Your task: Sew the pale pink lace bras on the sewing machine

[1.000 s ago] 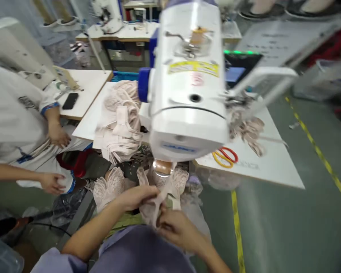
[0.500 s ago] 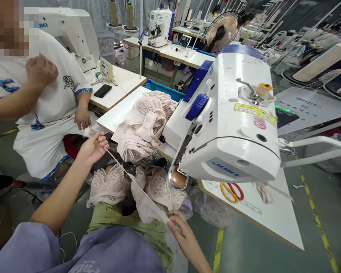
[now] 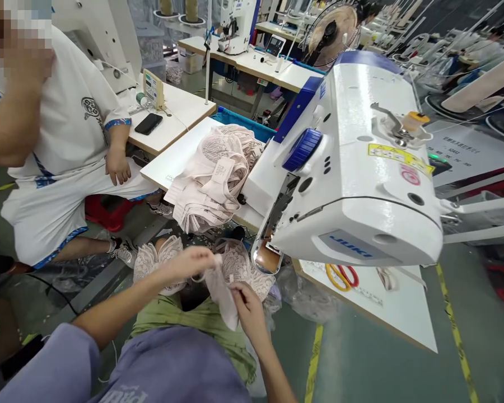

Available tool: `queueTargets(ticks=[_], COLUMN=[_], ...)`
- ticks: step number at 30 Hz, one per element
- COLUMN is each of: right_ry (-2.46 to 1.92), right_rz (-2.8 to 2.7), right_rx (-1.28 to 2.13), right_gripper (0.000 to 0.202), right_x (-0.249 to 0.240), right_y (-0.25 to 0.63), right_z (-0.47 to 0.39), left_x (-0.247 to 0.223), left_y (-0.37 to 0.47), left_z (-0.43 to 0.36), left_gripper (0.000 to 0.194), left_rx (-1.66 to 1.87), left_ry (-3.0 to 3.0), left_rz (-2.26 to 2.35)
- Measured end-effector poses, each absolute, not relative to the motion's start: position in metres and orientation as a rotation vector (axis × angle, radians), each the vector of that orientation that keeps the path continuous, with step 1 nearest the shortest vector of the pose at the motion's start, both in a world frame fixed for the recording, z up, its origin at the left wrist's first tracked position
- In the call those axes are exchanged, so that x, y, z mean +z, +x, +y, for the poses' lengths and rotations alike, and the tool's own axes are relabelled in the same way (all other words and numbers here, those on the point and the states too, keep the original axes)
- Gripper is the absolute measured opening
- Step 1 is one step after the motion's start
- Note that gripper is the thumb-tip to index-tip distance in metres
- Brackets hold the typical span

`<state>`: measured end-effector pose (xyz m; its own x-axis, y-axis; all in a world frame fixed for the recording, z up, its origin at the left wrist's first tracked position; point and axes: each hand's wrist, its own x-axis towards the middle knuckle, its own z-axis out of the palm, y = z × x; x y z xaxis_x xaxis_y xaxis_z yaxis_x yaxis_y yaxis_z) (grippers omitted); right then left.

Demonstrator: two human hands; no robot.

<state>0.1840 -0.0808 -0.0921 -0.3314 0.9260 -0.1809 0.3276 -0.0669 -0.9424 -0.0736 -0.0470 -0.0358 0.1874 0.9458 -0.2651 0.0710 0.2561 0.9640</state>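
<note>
A pale pink lace bra (image 3: pixel 248 267) lies across my lap, its cups spread to either side. My left hand (image 3: pixel 193 262) is closed, pinching the upper end of the bra's thin side band, and is slightly blurred. Lower and to the right, my right hand (image 3: pixel 248 308) grips the edge of the same band between thumb and fingers. The band hangs bunched and slack between both hands. Close in front, the white sewing machine (image 3: pixel 353 184) stands with its needle area to the right of the lap.
A pile of pale pink bras (image 3: pixel 210 182) rests on the machine table (image 3: pixel 155 168). Yellow and red scissors (image 3: pixel 340 277) lie on the table's right part. A co-worker in white (image 3: pixel 71 129) sits at left beside another table bearing a phone (image 3: pixel 148 124).
My left hand has moved right and down towards my right hand, which has risen slightly. The band, stretched taut before, is now slack. The co-worker's raised hand has moved up towards the head.
</note>
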Motion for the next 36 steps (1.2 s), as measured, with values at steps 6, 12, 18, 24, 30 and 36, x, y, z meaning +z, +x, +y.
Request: queueTargets(ticks=[6,12,18,24,30,36], right_ry=[-1.317,-1.305,-1.404,-1.342,-1.346,-1.336], right_rz=[-1.749,-1.940,-1.829,-1.402,-1.552,-1.771], right_rx=[1.583,1.587,1.645,1.860,1.763,1.483], right_gripper=[0.042,0.028,0.027,0.041,0.032,0.017], right_x=[-0.067,-0.058,-0.073,-0.091,-0.094,-0.084], right_y=[0.189,0.199,0.203,0.201,0.199,0.199], right_z=[-0.065,-0.058,-0.055,-0.060,-0.066,-0.065], left_x=[-0.039,-0.041,-0.049,-0.050,-0.052,-0.058], left_y=[-0.011,-0.006,-0.011,-0.014,-0.010,-0.007], left_z=[-0.070,-0.059,-0.052,-0.053,-0.050,-0.048], left_gripper=[0.021,0.023,0.025,0.028,0.027,0.032], left_rx=[0.414,0.177,0.094,0.126,0.159,0.144], left_ry=[1.644,1.914,1.994,1.905,1.787,1.739], left_rz=[1.329,1.285,1.178,1.144,1.134,1.141])
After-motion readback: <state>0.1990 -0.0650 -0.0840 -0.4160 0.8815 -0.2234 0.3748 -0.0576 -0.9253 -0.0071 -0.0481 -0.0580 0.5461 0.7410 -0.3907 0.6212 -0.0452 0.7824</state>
